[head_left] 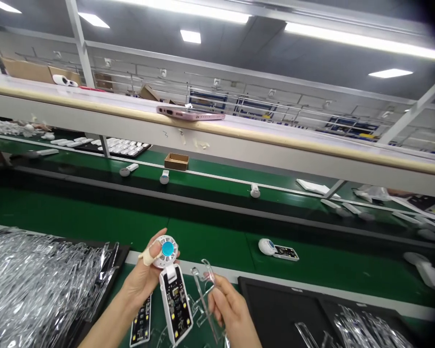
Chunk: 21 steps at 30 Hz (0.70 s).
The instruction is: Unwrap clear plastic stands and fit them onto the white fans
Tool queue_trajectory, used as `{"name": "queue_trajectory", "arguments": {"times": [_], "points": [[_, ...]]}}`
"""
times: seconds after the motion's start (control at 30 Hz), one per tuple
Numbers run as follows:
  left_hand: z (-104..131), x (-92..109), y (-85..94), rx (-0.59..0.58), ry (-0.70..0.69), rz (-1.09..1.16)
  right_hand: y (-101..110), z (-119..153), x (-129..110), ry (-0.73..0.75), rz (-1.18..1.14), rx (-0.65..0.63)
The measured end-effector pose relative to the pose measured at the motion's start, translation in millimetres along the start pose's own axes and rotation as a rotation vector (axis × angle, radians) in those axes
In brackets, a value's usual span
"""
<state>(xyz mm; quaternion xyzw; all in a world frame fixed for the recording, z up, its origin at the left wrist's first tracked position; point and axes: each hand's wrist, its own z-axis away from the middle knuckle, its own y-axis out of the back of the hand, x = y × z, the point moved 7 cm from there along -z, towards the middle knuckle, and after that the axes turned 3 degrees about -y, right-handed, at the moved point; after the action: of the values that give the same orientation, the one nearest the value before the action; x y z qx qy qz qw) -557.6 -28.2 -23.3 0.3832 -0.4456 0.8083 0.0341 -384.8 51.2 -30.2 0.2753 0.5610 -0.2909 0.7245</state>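
Observation:
My left hand (145,278) is closed around the round head of a white device (176,302); a blue disc sits in that head, and the device's open body shows a black circuit board. A pale wrap covers the left thumb. In my right hand (230,304) a clear plastic frame (203,295) is pinched, just right of the device and apart from its board or nearly so; I cannot tell exactly. Below my left forearm lies a second open device (141,324) with its board facing up. More clear plastic parts lie between my hands, partly hidden.
A heap of clear plastic parts (47,285) fills the left tray. The black tray (275,309) at right holds more. One open device (279,250) lies on the green surface ahead. Beyond, a dark conveyor carries white devices (254,191). A phone (190,114) rests on the overhead shelf.

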Motion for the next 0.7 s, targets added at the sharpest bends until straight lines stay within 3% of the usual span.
{"name": "queue_trajectory", "arguments": {"times": [0.07,0.23,0.37,0.7], "points": [[3,4,-0.1,0.029,-0.02,0.049,-3,7,9,-0.039,-0.05,0.041],[10,0,-10.5,0.038,-0.048,0.103,-26,14,7,0.07,0.04,0.12],[14,-4,-20.1,0.021,-0.041,0.125,-40,14,7,0.135,0.135,0.112],[14,-5,-27.2,0.033,-0.056,0.094,-42,15,-3,0.252,0.44,0.254]]}}
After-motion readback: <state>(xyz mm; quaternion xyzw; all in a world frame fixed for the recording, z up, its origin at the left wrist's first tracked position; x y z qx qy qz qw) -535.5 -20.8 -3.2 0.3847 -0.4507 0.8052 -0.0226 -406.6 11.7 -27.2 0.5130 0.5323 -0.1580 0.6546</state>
